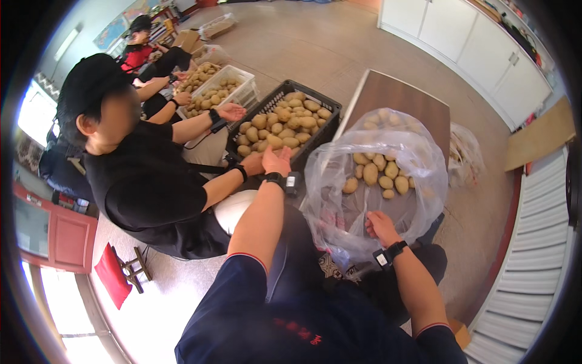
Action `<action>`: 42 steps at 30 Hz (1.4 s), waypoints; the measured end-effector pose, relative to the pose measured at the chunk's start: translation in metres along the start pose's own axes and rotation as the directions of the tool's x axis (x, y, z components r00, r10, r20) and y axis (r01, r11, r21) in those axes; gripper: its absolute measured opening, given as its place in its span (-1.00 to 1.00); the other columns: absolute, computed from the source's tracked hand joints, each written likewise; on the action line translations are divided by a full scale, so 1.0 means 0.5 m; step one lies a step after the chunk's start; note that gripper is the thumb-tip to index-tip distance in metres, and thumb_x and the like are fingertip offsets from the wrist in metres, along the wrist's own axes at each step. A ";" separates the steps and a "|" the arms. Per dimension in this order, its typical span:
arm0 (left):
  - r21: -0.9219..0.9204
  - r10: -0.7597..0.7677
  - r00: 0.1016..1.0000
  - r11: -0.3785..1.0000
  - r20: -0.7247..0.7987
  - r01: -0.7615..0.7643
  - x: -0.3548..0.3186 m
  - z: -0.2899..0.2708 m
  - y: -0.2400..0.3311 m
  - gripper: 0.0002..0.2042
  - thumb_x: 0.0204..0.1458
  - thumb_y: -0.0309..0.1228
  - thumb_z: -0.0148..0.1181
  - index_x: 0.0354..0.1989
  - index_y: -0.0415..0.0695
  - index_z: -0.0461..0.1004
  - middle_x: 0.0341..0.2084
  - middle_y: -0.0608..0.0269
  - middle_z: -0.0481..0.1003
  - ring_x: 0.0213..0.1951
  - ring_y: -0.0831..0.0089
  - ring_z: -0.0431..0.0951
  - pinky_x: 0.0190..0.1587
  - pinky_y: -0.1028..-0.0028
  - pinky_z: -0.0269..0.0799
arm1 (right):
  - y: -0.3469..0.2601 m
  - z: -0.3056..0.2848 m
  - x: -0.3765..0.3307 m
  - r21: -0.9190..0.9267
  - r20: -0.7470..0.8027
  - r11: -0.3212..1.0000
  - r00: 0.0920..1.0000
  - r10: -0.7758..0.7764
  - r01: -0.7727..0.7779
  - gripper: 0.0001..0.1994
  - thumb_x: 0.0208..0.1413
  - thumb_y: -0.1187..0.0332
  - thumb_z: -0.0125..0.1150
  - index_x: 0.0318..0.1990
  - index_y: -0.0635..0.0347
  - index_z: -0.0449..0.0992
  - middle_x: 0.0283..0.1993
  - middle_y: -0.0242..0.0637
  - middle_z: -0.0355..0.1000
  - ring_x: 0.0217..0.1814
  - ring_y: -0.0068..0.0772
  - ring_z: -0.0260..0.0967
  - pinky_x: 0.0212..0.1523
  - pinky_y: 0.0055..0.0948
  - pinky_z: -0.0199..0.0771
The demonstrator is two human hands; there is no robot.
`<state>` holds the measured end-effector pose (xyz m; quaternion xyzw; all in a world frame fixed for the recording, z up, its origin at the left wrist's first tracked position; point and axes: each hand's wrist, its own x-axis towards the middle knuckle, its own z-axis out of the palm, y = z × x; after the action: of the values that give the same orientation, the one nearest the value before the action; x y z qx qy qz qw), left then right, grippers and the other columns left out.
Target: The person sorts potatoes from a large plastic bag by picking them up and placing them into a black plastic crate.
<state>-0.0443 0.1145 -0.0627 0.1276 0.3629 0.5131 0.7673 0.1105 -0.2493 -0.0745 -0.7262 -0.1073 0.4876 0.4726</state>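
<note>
My left hand (277, 161) reaches to the near edge of a black plastic crate (322, 135) full of potatoes (287, 120). Its fingers are stretched out, just short of a potato at the crate's near side. A co-worker's hand (253, 163) is right beside it. My right hand (381, 227) is at the near side of a large clear plastic bag (316, 193), fingers curled in on a fold of the plastic. Several potatoes (381, 171) lie inside the wide-mouthed bag. Both my wrists wear black bands with small devices.
The bag rests on a low brown table (397, 91). At my left a co-worker in black (151, 182) sits by the crate. Farther back stand a white crate (242, 85) of potatoes and more seated people. A red-topped folding stool (113, 277) is at lower left, white cabinets (451, 30) at far right.
</note>
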 end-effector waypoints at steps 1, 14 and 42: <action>-0.177 -0.059 0.998 0.983 -0.034 0.052 0.045 -0.050 0.086 -0.48 0.19 -0.19 0.01 0.22 -0.24 0.09 0.23 -0.10 0.14 0.17 -0.04 0.33 0.22 0.11 0.34 | -0.021 0.051 0.008 -0.004 0.094 0.999 0.995 -0.039 0.040 -0.72 0.23 0.11 0.08 -0.22 0.15 0.47 -0.44 -0.42 0.40 -0.52 -0.59 0.30 -0.58 -0.55 0.28; 0.445 -0.152 0.979 0.892 0.135 0.077 -0.107 0.081 0.018 -0.73 0.21 -0.26 -0.09 -0.17 -0.22 0.39 -0.38 0.18 0.48 -0.46 0.33 0.52 -0.43 0.34 0.50 | -0.027 -0.003 0.062 -0.122 -0.144 0.975 0.969 -0.201 0.184 -0.70 0.13 0.24 0.16 -0.14 0.32 0.44 -0.38 -0.22 0.46 -0.41 -0.26 0.45 -0.41 -0.34 0.44; 0.827 -0.440 0.843 0.562 0.309 -0.010 -0.225 0.139 -0.073 -0.74 0.25 -0.22 -0.07 -0.18 -0.17 0.41 -0.39 0.27 0.47 -0.52 0.50 0.48 -0.50 0.48 0.44 | -0.025 0.018 0.059 -0.936 -0.158 0.336 0.731 -0.663 0.103 -0.57 0.10 0.43 -0.02 0.17 0.07 0.36 0.04 -0.16 0.27 -0.06 0.02 0.33 -0.18 -0.08 0.53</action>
<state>0.0052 0.0117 0.0137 0.5359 0.3633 0.1423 0.7487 0.1217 -0.2193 -0.0833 -0.9109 -0.3890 0.0074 0.1371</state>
